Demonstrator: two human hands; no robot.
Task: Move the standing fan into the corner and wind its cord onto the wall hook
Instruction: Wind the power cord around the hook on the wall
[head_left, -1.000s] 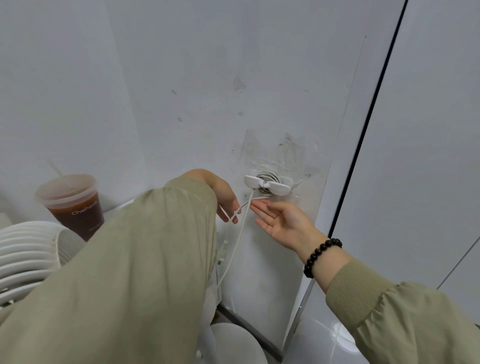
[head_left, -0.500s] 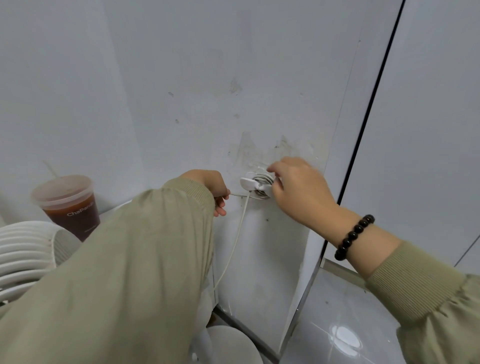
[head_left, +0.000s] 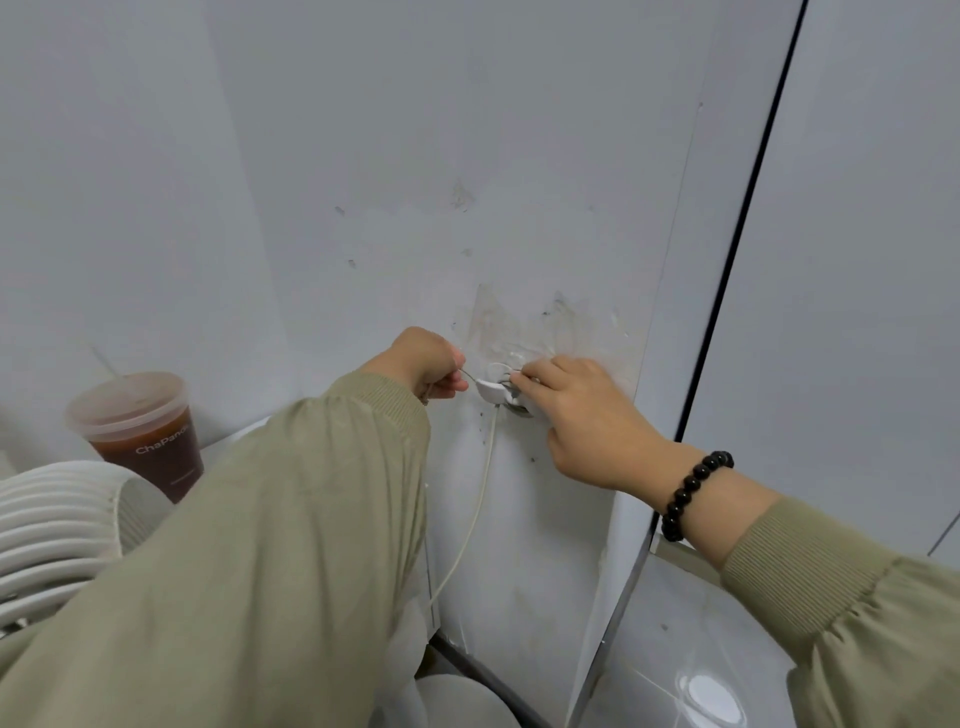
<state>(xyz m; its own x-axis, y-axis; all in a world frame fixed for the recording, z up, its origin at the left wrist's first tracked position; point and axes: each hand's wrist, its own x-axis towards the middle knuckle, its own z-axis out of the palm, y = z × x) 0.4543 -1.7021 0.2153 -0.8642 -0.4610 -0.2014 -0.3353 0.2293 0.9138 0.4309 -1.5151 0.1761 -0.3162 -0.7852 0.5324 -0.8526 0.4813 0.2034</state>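
A small white wall hook (head_left: 493, 387) sits on the grey wall, with turns of the white cord wound on it. The cord (head_left: 475, 499) hangs from the hook down behind my left sleeve. My left hand (head_left: 434, 364) pinches the cord just left of the hook. My right hand (head_left: 576, 415) lies over the hook's right side, its fingers curled on the wound cord there. The white fan's ribbed head (head_left: 57, 530) shows at the left edge, and its round base (head_left: 462, 701) is at the bottom.
A plastic cup of brown drink (head_left: 143, 431) with a lid and straw stands at the left on a ledge behind the fan. A dark vertical seam (head_left: 737, 228) divides the wall panels at the right. Glossy grey floor (head_left: 691, 665) lies at the lower right.
My right hand went from open below the hook to over its right side. My left hand rose level with the hook, and the cord between hand and hook shortened.
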